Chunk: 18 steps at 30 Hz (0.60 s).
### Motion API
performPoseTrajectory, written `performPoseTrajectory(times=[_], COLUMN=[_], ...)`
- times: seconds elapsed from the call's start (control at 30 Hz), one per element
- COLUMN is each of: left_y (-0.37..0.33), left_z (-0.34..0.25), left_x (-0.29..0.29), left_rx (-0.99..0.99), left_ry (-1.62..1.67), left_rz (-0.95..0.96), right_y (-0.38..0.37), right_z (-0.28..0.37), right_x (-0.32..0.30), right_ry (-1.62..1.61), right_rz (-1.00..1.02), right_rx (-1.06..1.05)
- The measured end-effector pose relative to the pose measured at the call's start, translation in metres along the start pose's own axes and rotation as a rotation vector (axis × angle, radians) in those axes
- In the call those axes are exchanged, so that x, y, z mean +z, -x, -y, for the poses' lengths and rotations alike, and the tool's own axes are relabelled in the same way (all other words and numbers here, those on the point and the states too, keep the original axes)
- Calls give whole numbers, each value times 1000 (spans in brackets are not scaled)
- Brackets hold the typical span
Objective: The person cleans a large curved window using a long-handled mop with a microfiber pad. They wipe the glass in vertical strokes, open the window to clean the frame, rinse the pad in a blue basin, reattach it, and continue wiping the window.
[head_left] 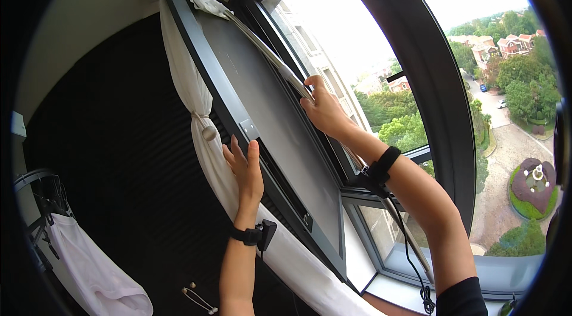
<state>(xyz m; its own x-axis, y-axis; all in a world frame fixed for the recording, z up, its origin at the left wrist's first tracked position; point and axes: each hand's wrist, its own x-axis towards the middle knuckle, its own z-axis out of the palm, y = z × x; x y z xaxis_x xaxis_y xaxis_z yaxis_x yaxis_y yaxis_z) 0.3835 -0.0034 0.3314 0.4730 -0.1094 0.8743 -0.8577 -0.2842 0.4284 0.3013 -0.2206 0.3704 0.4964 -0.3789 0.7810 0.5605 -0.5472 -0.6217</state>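
A long telescopic metal pole (256, 42) slants up to the left across a dark-framed panel (223, 86), its white cloth head (204, 2) against the panel's upper end. The pole looks light and stiff, though its length probably makes the far end wobble; smooth metal may slip in a damp palm. The cloth looks soft and unlikely to scratch. The best hold seems to be round the shaft, with hands spaced apart for leverage. The right hand (325, 107) has its fingers curled around the shaft, just below a joint. The left hand (244, 173) is open, fingers spread at the panel's edge; whether they press there is hard to tell.
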Motion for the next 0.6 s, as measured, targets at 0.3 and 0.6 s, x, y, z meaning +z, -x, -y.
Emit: performPoseTrajectory(times=[0.3,0.6], left_y=[0,2], left_z=[4,-2], left_x=[0,-2], left_rx=[15,-2], left_ry=[-18,-52], left_rz=[-13,-13], right_y=[-49,-80], right_z=[28,46], right_x=[5,12], right_ry=[-46,-43], right_rz=[-96,-71], right_rx=[-169,-194])
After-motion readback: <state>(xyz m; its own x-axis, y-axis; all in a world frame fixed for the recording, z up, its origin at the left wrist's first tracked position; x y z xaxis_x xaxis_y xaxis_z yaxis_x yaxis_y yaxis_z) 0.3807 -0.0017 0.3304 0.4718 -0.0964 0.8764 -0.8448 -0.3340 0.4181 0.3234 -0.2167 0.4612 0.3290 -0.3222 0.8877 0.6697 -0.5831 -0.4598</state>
